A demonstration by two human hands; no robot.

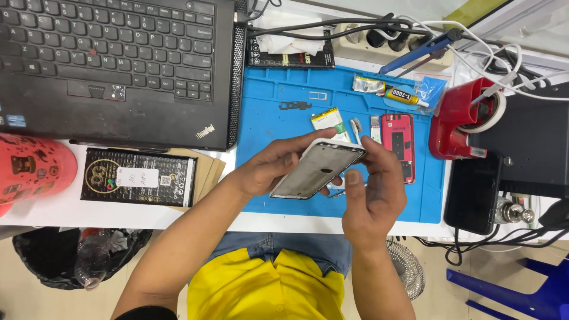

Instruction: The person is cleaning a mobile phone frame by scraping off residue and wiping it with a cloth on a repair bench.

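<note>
Both hands hold a silver phone frame [317, 169] tilted above a blue work mat [278, 124]. My left hand [269, 169] grips the frame's left and top edge, fingers curled over it. My right hand [373, 198] supports its right end, thumb pressed near the lower right corner. On the mat behind the frame lie a red phone body [398, 142], a small white-and-green battery [328, 120], a glue tube [404, 96] and a small dark bracket [294, 106].
A black laptop [118, 65] sits at the far left, with a black box [139, 178] on brown envelopes below it. A red tape dispenser [459, 118], a dark phone [472, 192], a power strip [379, 41] with cables and a soldering iron [418, 53] crowd the right.
</note>
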